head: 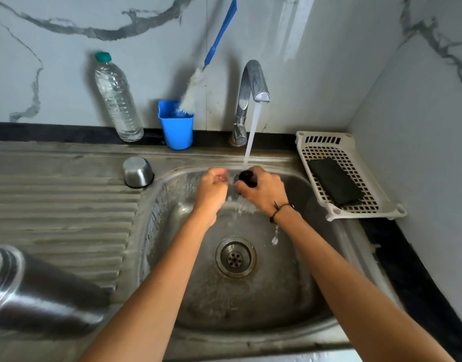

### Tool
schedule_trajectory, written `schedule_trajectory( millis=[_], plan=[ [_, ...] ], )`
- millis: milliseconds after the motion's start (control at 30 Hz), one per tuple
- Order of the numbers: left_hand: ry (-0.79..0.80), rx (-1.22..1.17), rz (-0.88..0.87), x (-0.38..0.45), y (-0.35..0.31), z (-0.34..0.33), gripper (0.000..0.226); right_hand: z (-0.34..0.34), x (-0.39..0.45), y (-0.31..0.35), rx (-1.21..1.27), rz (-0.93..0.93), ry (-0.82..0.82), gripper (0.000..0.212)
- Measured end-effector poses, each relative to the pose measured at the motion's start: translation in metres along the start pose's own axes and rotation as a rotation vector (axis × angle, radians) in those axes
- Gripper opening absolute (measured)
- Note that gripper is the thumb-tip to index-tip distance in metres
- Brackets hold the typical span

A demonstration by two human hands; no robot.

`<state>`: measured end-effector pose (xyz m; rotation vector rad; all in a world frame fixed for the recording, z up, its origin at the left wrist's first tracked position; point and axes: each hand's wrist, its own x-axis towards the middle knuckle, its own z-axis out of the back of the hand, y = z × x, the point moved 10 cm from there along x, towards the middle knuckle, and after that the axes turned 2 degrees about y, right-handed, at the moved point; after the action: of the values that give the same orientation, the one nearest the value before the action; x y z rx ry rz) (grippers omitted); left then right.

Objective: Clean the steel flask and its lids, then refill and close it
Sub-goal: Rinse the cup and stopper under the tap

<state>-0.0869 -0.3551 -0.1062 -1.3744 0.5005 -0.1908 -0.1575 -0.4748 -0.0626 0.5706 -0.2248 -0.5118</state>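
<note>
Both my hands meet under the running tap [252, 82] at the sink's [290, 309] 12 o'clock edge. My right hand [261, 190] curls its grip around a small dark lid [247, 176], directly in the stream. My left hand [211, 186] is curled beside it; I cannot tell what it holds. The steel flask [39, 291] lies on the tabletop at 8 o'clock; a steel cup lid [138, 172] stands inverted at 10 o'clock.
</note>
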Motion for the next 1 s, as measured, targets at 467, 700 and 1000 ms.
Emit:
schedule_trajectory(
  millis=[467, 700, 1000],
  plan=[
    [-0.012, 0.002, 0.027, 0.011, 0.001, -0.006, 0.027, 0.000, 0.010, -0.001, 0.097, -0.011, 0.021, 0.036],
    [-0.025, -0.060, 0.062, 0.009, 0.002, -0.003, 0.023, -0.001, 0.011, 0.008, 0.099, 0.000, 0.028, 0.034],
    [-0.036, -0.106, 0.073, 0.011, 0.004, 0.005, 0.013, 0.002, 0.010, 0.027, 0.213, 0.046, -0.048, 0.038]
  ],
)
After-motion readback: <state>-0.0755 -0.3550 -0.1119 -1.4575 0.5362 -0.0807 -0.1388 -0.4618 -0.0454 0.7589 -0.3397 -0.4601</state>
